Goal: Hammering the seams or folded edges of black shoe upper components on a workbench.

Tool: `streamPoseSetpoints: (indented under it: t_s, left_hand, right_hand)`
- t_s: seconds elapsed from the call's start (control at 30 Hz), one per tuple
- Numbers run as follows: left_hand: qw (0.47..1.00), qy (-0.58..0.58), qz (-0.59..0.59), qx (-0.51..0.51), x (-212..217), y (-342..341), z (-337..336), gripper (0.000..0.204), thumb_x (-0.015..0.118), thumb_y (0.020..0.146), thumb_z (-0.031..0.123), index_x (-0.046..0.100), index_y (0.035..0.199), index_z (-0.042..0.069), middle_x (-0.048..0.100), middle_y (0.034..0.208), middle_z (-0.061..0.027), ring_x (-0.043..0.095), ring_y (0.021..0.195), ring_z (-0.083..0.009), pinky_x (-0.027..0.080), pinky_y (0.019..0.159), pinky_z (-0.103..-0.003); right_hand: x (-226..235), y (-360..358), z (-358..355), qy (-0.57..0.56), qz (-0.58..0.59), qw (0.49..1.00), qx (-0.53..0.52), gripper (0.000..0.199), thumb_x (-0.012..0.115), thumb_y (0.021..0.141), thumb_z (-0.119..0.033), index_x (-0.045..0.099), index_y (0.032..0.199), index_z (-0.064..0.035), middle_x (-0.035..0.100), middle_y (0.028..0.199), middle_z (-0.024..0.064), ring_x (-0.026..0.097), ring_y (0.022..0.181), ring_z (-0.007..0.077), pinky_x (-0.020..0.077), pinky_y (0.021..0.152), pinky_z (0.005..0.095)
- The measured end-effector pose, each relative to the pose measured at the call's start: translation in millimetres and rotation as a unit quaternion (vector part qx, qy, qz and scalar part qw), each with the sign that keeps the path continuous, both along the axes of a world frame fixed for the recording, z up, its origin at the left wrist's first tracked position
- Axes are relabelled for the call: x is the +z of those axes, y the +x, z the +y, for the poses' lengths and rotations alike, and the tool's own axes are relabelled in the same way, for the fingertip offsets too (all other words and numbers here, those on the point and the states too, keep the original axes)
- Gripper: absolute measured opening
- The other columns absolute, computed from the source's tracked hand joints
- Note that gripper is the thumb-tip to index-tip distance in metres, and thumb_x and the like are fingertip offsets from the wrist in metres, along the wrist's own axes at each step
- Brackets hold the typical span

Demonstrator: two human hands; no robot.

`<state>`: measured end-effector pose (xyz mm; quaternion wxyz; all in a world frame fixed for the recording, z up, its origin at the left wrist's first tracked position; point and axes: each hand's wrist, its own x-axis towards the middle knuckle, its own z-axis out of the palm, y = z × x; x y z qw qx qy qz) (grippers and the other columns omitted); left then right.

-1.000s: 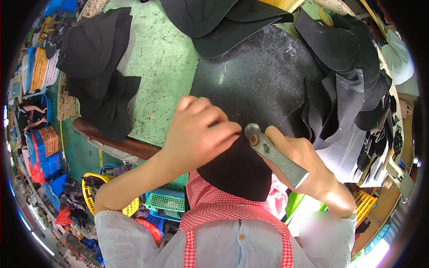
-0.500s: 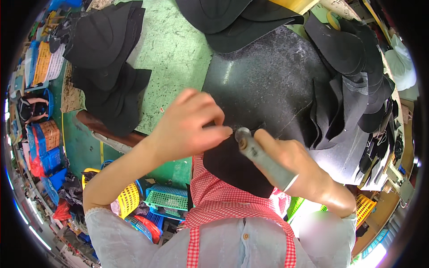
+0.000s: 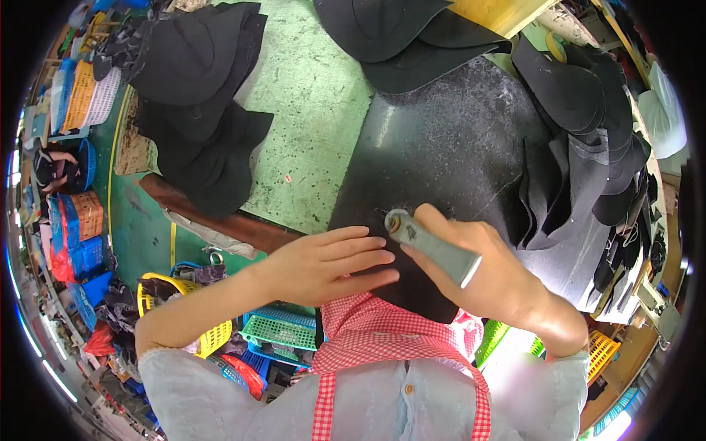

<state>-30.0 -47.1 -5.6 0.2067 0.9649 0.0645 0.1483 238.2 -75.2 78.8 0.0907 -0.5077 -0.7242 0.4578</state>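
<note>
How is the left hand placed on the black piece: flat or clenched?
Flat. The left hand lies palm down with fingers stretched out on the black piece, beside the grey tool held in the right hand.

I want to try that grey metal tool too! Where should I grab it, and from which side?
Grab the grey metal tool round the middle of its long handle, coming from the right, as the right hand does. The handle is a straight bar slanting up-left, and its round working end presses the black piece, so keep fingers off that end.
</note>
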Motion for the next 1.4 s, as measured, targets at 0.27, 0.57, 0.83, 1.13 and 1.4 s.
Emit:
streamPoseSetpoints:
  t_s: [0.27, 0.57, 0.83, 1.13, 1.4]
  left_hand:
    - [0.969, -0.083, -0.191, 0.136, 30.7, 11.6, 25.9, 0.044, 0.085, 0.071, 0.019, 0.081, 0.115, 0.021, 0.069, 0.111, -0.0093, 0.067, 0.106, -0.0269, 0.055, 0.090, -0.042]
    - [0.889, 0.173, -0.057, 0.420, 75.4, -78.0, 134.6, 0.064, 0.050, 0.079, -0.013, 0.076, 0.132, 0.012, 0.066, 0.141, -0.0139, 0.056, 0.142, -0.0348, 0.038, 0.123, -0.049]
    - [0.910, -0.052, -0.175, 0.373, -18.0, 124.4, 214.3, 0.057, 0.061, 0.100, 0.028, 0.054, 0.150, 0.002, 0.059, 0.144, -0.0296, 0.053, 0.141, -0.0457, 0.040, 0.118, -0.061]
    - [0.981, -0.150, -0.061, 0.105, 49.0, 57.1, 24.2, 0.050, 0.060, 0.075, 0.006, 0.076, 0.122, 0.003, 0.059, 0.152, -0.0187, 0.040, 0.153, -0.0505, 0.020, 0.128, -0.070]
    - [0.977, -0.187, 0.015, 0.105, 41.8, 56.4, 10.1, 0.044, 0.082, 0.087, 0.035, 0.076, 0.124, 0.012, 0.070, 0.133, -0.0096, 0.062, 0.127, -0.0351, 0.051, 0.103, -0.048]
  right_hand:
    - [-6.4, 8.3, 13.2, 0.095, 0.078, 0.988, -0.096, 0.017, 0.066, 0.104, -0.010, 0.058, 0.116, -0.0017, 0.064, 0.081, 0.0234, 0.068, 0.080, 0.0486, 0.0543, 0.066, 0.0466]
    - [28.5, 80.0, -22.3, 0.064, 0.047, 0.956, -0.284, 0.020, 0.064, 0.106, -0.005, 0.065, 0.124, 0.0032, 0.056, 0.075, 0.0076, 0.047, 0.069, 0.0094, 0.0423, 0.063, 0.0306]
    - [44.7, 62.4, -18.0, 0.098, 0.080, 0.973, -0.192, 0.009, 0.071, 0.098, 0.003, 0.066, 0.106, 0.0060, 0.057, 0.081, 0.0110, 0.053, 0.061, 0.0170, 0.0410, 0.058, 0.0323]
    - [29.1, 111.9, -58.5, -0.008, 0.043, 0.926, -0.374, 0.011, 0.067, 0.098, 0.001, 0.065, 0.108, 0.0016, 0.051, 0.065, -0.0021, 0.041, 0.059, 0.0056, 0.0315, 0.052, 0.0293]
    - [1.4, 61.1, -33.1, 0.040, 0.002, 0.994, -0.100, 0.014, 0.071, 0.101, -0.007, 0.060, 0.106, -0.0019, 0.061, 0.074, 0.0177, 0.071, 0.067, 0.0403, 0.0491, 0.055, 0.0434]
